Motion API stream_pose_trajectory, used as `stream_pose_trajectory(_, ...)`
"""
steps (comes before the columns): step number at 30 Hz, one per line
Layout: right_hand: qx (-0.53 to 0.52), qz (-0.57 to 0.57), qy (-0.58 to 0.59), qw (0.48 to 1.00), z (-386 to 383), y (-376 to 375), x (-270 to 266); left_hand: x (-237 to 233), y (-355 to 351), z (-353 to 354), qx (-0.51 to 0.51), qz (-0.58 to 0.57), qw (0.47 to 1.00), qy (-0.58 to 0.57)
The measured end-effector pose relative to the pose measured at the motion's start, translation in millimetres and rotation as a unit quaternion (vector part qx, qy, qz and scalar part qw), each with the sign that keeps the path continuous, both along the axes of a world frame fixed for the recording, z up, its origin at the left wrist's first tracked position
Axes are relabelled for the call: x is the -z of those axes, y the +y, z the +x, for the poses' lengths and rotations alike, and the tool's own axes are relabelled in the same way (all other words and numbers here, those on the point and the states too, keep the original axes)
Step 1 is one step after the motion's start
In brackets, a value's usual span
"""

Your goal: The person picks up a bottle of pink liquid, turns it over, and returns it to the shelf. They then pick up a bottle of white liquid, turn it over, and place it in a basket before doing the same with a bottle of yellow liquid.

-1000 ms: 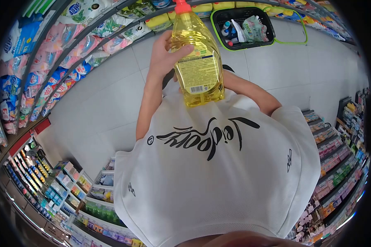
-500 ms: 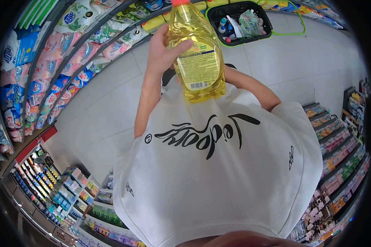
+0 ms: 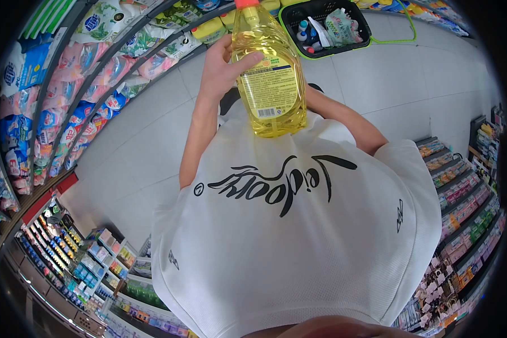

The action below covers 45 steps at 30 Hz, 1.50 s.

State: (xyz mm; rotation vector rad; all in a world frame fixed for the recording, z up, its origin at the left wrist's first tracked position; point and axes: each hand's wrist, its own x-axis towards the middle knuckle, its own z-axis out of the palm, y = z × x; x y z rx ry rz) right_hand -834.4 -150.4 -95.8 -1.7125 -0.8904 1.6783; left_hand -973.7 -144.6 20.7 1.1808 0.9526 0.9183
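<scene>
A large clear bottle of yellow liquid detergent [image 3: 267, 96] is held up in front of my chest. It has a red cap and a printed back label with a barcode, which faces me. My left hand [image 3: 225, 67] grips its left side near the shoulder, with the thumb laid across the front and the fingers going behind. From the right, my right forearm [image 3: 343, 115] reaches in behind the bottle. The bottle hides my right hand, so its fingers and any grip do not show.
On the floor ahead stands a black shopping basket [image 3: 327, 48] with a green handle, holding bottles and a packet. Shelves of bagged detergent [image 3: 90, 62] curve along the left. Yellow bottles [image 3: 209, 29] line the shelf ahead. More stocked shelves [image 3: 462, 197] stand at the right.
The bottle and my left hand have shifted very slightly up and left in view. The basket also appears a little higher. The left hand's grip looks the same.
</scene>
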Motion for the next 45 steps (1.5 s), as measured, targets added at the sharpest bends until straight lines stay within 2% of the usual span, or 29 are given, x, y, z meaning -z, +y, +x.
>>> stream_pose_trajectory(1,0.000,0.000,0.000,1.000,9,-8,1,0,-1,0,0.000,0.000,1.000,0.000)
stream_pose_trajectory(3,-0.113,0.242,0.093,0.959,33,-28,-2,0,-1,-2,-0.002,0.001,1.000,0.003)
stream_pose_trajectory(10,-0.077,0.289,0.152,0.942,29,-31,-12,3,-1,-12,0.002,0.005,1.000,0.003)
stream_pose_trajectory(12,-0.004,0.228,0.248,0.941,29,-30,-17,4,-1,-12,0.001,0.004,1.000,0.003)
stream_pose_trajectory(16,-0.050,0.284,0.187,0.939,29,-25,9,4,0,-17,0.001,-0.010,1.000,0.006)
stream_pose_trajectory(21,-0.112,0.398,0.001,0.911,30,-23,-25,11,0,-21,0.001,-0.023,1.000,-0.001)
stream_pose_trajectory(25,-0.096,0.362,0.044,0.926,31,-21,-17,16,-3,-18,-0.001,-0.033,0.999,-0.001)
stream_pose_trajectory(31,-0.124,0.341,-0.017,0.932,35,3,-20,26,-3,-19,0.002,-0.008,0.999,0.052)
stream_pose_trajectory(32,-0.044,0.243,0.091,0.965,30,6,-34,26,-3,-19,0.003,-0.007,0.999,0.050)
stream_pose_trajectory(33,0.037,0.138,0.197,0.970,26,10,-47,26,-4,-19,0.003,-0.006,0.999,0.047)
stream_pose_trajectory(34,0.037,0.137,0.197,0.970,22,17,-63,24,-4,-21,0.004,-0.006,0.999,0.047)
stream_pose_trajectory(35,0.060,0.054,0.318,0.945,22,23,-77,23,-5,-20,0.002,-0.008,0.999,0.045)
stream_pose_trajectory(36,0.083,-0.031,0.432,0.898,20,26,-83,23,-6,-20,0.001,-0.010,0.999,0.042)
stream_pose_trajectory(37,0.083,-0.031,0.432,0.897,18,30,-76,24,-6,-20,0.001,-0.011,0.999,0.043)
stream_pose_trajectory(39,0.026,-0.026,0.588,0.808,13,44,-60,25,-7,-20,0.004,-0.001,0.999,0.035)
stream_pose_trajectory(40,0.027,-0.025,0.588,0.808,10,49,-59,24,-7,-20,0.005,-0.001,0.999,0.035)
stream_pose_trajectory(42,-0.055,0.013,0.584,0.810,3,60,-71,23,-9,-20,0.016,0.006,0.998,0.068)
stream_pose_trajectory(43,-0.056,0.014,0.585,0.809,2,67,-67,23,-10,-18,0.016,0.007,0.997,0.069)
stream_pose_trajectory(45,-0.115,0.006,0.675,0.729,-3,82,-60,24,-13,-14,0.015,0.013,0.997,0.075)
